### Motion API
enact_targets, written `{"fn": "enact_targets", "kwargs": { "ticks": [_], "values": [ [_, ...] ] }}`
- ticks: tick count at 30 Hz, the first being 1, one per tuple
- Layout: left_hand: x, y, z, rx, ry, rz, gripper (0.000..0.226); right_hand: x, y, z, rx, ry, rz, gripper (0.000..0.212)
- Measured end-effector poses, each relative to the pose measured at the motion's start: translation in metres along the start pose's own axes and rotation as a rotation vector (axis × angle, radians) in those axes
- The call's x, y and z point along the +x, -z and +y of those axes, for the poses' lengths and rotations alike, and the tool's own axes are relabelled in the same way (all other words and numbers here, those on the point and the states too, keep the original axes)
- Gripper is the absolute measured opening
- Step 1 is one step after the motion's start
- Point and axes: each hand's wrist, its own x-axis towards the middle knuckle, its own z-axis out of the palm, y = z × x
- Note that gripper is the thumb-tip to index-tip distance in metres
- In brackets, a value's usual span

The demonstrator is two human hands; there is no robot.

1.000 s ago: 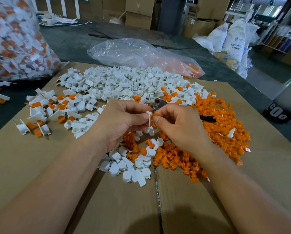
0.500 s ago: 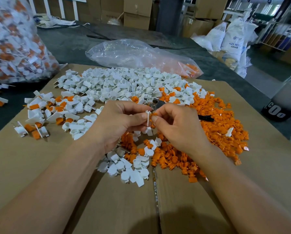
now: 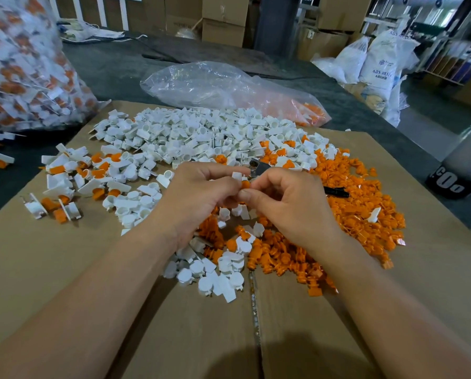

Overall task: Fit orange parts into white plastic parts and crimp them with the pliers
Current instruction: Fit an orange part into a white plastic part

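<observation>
we pinch a white part (image 3: pixel 237 175) in our left hand (image 3: pixel 201 196) | we pinch an orange part (image 3: pixel 245 184) in our right hand (image 3: pixel 286 205), touching the white one, above the middle of the cardboard (image 3: pixel 65 269) | pliers (image 3: pixel 257 167) lie on the cardboard just beyond our hands

Metal-headed pliers with black handles (image 3: pixel 257 168): only the grey head and one handle tip show, since the right hand (image 3: pixel 289 206) covers the middle. Small white plastic part (image 3: pixel 237 175) and small orange plastic part (image 3: pixel 245 184): largely covered by the pinching fingertips of the left hand (image 3: pixel 198 198) and the right hand; how they join cannot be told. Large clear plastic bag of white-and-orange pieces (image 3: pixel 24 67): blurred, cut by the left and top edges. Black object with white lettering (image 3: pixel 447 184): identity unclear.
</observation>
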Motion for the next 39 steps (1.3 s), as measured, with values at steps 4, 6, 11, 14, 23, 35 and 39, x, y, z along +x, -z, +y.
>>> {"fn": "enact_targets", "kwargs": {
  "ticks": [4, 6, 11, 14, 23, 35, 39],
  "values": [
    [-0.001, 0.001, 0.003, -0.012, -0.014, -0.003, 0.02, 0.0, 0.0, 0.0, 0.115, 0.021, 0.076, 0.023],
    [-0.001, 0.0, 0.004, -0.036, -0.019, 0.024, 0.017, 0.001, 0.001, 0.0, 0.111, 0.067, 0.091, 0.027],
    [-0.001, -0.002, 0.006, -0.097, -0.02, 0.06, 0.017, 0.001, -0.001, 0.0, 0.13, 0.104, 0.071, 0.036],
    [-0.002, -0.002, 0.007, -0.116, -0.032, 0.047, 0.018, 0.001, 0.0, 0.002, 0.162, 0.099, 0.053, 0.05],
    [-0.002, 0.0, 0.007, -0.043, -0.033, 0.052, 0.025, 0.002, 0.001, 0.007, 0.105, 0.203, 0.08, 0.04],
    [-0.001, 0.0, 0.006, -0.096, 0.01, 0.002, 0.036, 0.002, 0.002, 0.011, 0.088, 0.256, 0.114, 0.036],
    [-0.001, 0.0, 0.007, -0.125, 0.024, 0.029, 0.035, 0.002, 0.0, 0.011, 0.168, 0.188, 0.077, 0.044]
  ]
}}
